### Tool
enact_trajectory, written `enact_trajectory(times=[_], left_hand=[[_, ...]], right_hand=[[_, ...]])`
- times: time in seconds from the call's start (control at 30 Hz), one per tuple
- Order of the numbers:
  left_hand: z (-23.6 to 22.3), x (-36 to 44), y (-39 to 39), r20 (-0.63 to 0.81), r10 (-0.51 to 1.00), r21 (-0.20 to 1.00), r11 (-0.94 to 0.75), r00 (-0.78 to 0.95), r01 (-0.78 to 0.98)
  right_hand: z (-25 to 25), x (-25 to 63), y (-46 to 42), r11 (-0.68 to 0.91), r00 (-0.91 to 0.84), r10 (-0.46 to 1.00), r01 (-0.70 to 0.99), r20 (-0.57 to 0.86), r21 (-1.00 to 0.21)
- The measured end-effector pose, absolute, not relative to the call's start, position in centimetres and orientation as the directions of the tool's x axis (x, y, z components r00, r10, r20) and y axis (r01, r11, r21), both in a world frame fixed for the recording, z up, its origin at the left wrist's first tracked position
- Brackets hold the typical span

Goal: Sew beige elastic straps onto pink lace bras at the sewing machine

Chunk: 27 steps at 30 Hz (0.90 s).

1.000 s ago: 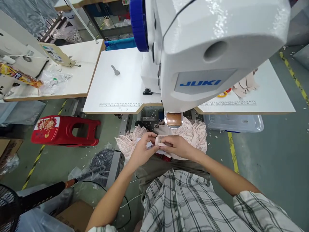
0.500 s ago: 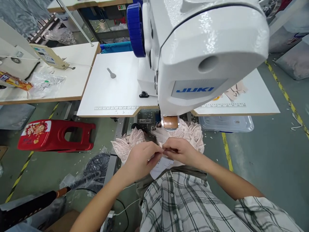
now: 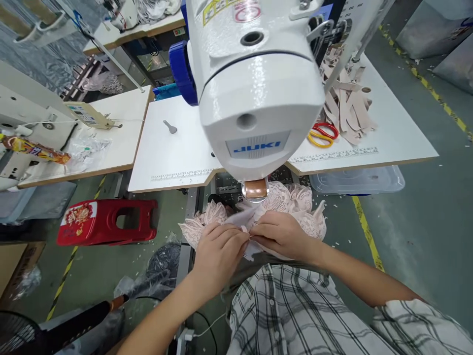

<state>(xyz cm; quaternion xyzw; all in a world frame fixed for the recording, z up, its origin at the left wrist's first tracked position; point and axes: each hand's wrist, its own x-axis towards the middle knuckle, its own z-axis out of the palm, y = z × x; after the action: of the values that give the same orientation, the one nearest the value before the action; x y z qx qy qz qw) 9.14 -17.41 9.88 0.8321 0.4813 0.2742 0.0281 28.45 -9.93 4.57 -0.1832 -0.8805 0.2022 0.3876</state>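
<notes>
Pale pink lace fabric (image 3: pixel 308 222) lies bunched below the head of a white sewing machine (image 3: pixel 258 98). My left hand (image 3: pixel 221 249) is closed on the fabric's near edge, fingers curled over it. Close beside it, my right hand (image 3: pixel 277 234) pinches the same edge, and the fingertips of both hands almost meet. A smooth, pale piece of the fabric rises between my hands and the machine's lower end. Part of a white printed paper (image 3: pixel 253 250) shows under my hands. The exact spot gripped is hidden by my fingers.
Red-and-yellow scissors (image 3: pixel 322 135) and beige fabric strips (image 3: pixel 351 108) lie on the right tabletop. A small grey tool (image 3: pixel 170 126) rests on the left one. A red stool (image 3: pixel 107 222) stands at left; a clear plastic box (image 3: pixel 358 181) sits below the right table edge.
My view has shifted, bringing the scissors and fabric strips into sight. My left hand has turned more palm-down over the fabric, and the printed paper is now mostly covered.
</notes>
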Motion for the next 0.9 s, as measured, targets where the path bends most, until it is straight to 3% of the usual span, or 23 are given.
enact_trajectory(times=[0.1, 0.17, 0.23, 0.3, 0.37, 0.43, 0.5, 0.53, 0.6, 0.67, 0.9], left_hand=[[8.3, 8.6, -17.5, 0.250, 0.907, 0.338, -0.409, 0.338, 0.848], [7.5, 8.3, -18.1, -0.035, 0.966, 0.375, -0.223, 0.254, 0.900], [7.2, 8.2, -19.0, -0.357, 0.879, 0.473, -0.122, 0.316, 0.873], [7.3, 8.1, -19.6, -0.493, 0.722, 0.622, -0.097, 0.486, 0.777], [7.7, 8.0, -19.7, -0.369, 0.821, 0.659, -0.100, 0.436, 0.745], [8.1, 7.9, -19.0, 0.013, 0.979, 0.579, -0.175, 0.206, 0.796], [8.3, 7.9, -17.9, 0.381, 0.910, 0.449, -0.335, 0.161, 0.828], [8.3, 7.9, -17.4, 0.471, 0.854, 0.388, -0.425, 0.221, 0.818], [8.2, 7.9, -16.4, 0.500, 0.792, 0.319, -0.545, 0.351, 0.775], [8.1, 7.9, -15.7, 0.463, 0.780, 0.332, -0.594, 0.422, 0.733], [7.7, 7.8, -15.3, 0.340, 0.844, 0.538, -0.536, 0.415, 0.651]], right_hand=[[4.0, 28.3, -9.6, 0.813, -0.626, 0.523, 0.161, 0.579, -0.559], [3.7, 28.4, -9.4, 0.758, -0.582, 0.598, 0.186, 0.552, -0.625], [3.6, 28.5, -9.3, 0.671, -0.549, 0.682, 0.208, 0.482, -0.712], [3.5, 28.6, -9.2, 0.583, -0.551, 0.733, 0.207, 0.399, -0.786], [3.4, 28.6, -9.2, 0.528, -0.577, 0.742, 0.188, 0.341, -0.828], [3.5, 28.5, -9.2, 0.494, -0.604, 0.736, 0.168, 0.307, -0.853], [3.6, 28.4, -9.2, 0.446, -0.637, 0.730, 0.166, 0.250, -0.879], [3.8, 28.3, -9.1, 0.416, -0.651, 0.727, 0.166, 0.217, -0.894], [4.1, 28.3, -9.1, 0.353, -0.675, 0.720, 0.157, 0.161, -0.922], [4.3, 28.3, -9.0, 0.301, -0.692, 0.710, 0.136, 0.126, -0.944], [4.4, 28.5, -9.3, 0.228, -0.731, 0.680, 0.133, 0.060, -0.964]])
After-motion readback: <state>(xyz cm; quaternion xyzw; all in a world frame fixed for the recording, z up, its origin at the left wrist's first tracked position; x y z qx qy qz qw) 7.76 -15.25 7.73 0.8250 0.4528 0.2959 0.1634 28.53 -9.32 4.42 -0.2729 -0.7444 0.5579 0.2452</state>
